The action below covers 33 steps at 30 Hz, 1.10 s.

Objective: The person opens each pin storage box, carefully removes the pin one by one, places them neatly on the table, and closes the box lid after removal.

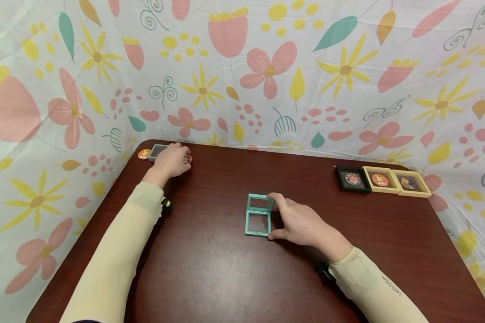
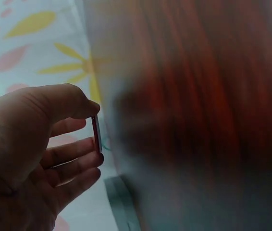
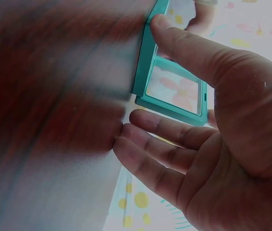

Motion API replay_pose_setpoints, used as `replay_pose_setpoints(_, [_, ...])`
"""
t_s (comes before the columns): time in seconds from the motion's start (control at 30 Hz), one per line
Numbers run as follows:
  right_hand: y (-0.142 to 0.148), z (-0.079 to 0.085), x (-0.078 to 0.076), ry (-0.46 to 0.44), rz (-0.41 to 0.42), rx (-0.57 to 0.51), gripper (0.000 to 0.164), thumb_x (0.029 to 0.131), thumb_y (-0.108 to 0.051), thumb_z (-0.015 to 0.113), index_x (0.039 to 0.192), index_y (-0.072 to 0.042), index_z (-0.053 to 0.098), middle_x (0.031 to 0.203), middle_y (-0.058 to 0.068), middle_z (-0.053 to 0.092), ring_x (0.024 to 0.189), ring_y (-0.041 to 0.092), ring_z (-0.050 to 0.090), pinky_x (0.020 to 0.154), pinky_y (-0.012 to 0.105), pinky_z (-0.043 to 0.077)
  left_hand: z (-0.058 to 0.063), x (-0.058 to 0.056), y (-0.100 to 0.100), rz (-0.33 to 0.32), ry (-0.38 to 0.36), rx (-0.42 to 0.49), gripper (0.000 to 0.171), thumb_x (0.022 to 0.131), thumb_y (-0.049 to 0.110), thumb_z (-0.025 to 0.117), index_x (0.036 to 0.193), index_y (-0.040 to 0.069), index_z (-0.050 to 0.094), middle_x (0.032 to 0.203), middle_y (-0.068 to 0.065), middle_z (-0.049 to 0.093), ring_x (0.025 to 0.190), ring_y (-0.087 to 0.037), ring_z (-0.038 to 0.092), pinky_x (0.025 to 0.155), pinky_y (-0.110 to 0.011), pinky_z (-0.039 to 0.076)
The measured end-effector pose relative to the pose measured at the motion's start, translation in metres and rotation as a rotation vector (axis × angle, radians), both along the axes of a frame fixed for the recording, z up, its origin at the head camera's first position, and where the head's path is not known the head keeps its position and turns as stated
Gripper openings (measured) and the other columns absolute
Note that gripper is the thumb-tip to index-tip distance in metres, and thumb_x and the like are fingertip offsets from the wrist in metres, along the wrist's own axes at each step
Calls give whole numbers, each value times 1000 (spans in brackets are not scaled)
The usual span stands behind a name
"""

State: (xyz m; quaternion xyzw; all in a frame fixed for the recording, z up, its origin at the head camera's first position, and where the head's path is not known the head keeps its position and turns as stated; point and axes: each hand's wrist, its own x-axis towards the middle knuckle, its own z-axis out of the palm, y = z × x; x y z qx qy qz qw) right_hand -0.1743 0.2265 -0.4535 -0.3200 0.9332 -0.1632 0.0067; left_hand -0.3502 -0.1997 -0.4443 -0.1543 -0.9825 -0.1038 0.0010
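My left hand [image 1: 171,161] is at the far left of the table. It pinches a thin round badge [image 2: 96,134] between thumb and fingertips; the left wrist view shows the badge edge-on. A grey display frame [image 1: 158,153] lies beside that hand, partly covered by it, with a round orange badge [image 1: 144,154] to its left. Mid-table, my right hand [image 1: 303,222] holds the right side of a teal hinged display frame [image 1: 246,224]. The lid stands raised, and clear film fills both halves. My right thumb [image 3: 179,41] is against the frame's edge.
Along the table's far right stand a black frame [image 1: 341,180] and two cream frames [image 1: 381,171] [image 1: 413,194], side by side, each with a round piece inside. A flowered cloth [image 1: 226,80] hangs behind the dark wooden table [image 1: 210,278] and at its sides.
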Motion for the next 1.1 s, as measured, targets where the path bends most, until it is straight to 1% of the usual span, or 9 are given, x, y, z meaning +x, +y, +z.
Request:
replay_pose_setpoints(0.13, [0, 0, -1, 8, 5, -3, 110, 81, -44, 102, 159, -9, 32, 120, 8, 72, 101, 22, 72, 79, 44, 60, -2, -9, -9, 1, -21, -25, 27, 102, 16, 71, 124, 0, 74, 127, -23, 65, 122, -43, 59, 102, -59, 52])
replay_pose_setpoints(0.27, [0, 1, -1, 17, 7, -3, 112, 80, -44, 103, 159, -9, 32, 121, 8, 72, 104, 23, 72, 81, 45, 60, -5, -14, -15, -3, -3, -38, 22, 101, 16, 70, 118, 2, 75, 126, -22, 68, 120, -42, 61, 103, -59, 53])
replay_pose_setpoints(0.37, [0, 0, -1, 19, 7, -3, 112, 80, -43, 103, 159, -9, 32, 121, 8, 73, 105, 23, 73, 81, 45, 61, -6, -17, -17, -9, 9, -39, 23, 101, 16, 71, 119, 2, 76, 126, -22, 69, 120, -43, 62, 105, -59, 52])
replay_pose_setpoints(0.6, [0, 0, -1, 14, 5, -6, 112, 79, -43, 103, 159, -9, 32, 121, 8, 73, 106, 23, 73, 83, 45, 61, -6, -19, -19, -31, 30, -49, 29, 100, 14, 72, 124, -2, 76, 127, -24, 69, 122, -45, 62, 109, -59, 50])
replay_pose_setpoints(0.8, [0, 0, -1, 10, 4, -6, 112, 80, -43, 103, 159, -9, 32, 121, 8, 73, 105, 22, 72, 82, 45, 60, -4, -19, -20, -42, 38, -58, 29, 99, 11, 72, 123, -4, 76, 125, -25, 71, 121, -45, 64, 112, -59, 47])
replay_pose_setpoints(0.93, [0, 0, -1, 6, 1, -5, 111, 80, -43, 103, 159, -10, 32, 121, 8, 72, 104, 22, 72, 81, 45, 60, -3, -19, -22, -50, 36, -65, 27, 99, 10, 71, 122, -5, 76, 124, -26, 72, 120, -46, 64, 113, -60, 47])
replay_pose_setpoints(1.1, [0, 0, 0, 8, 0, -6, 112, 80, -44, 103, 159, -10, 32, 121, 9, 72, 104, 22, 72, 81, 45, 60, -2, -19, -22, -48, 10, -63, 31, 100, 9, 69, 126, -7, 75, 127, -28, 70, 123, -47, 63, 113, -60, 48])
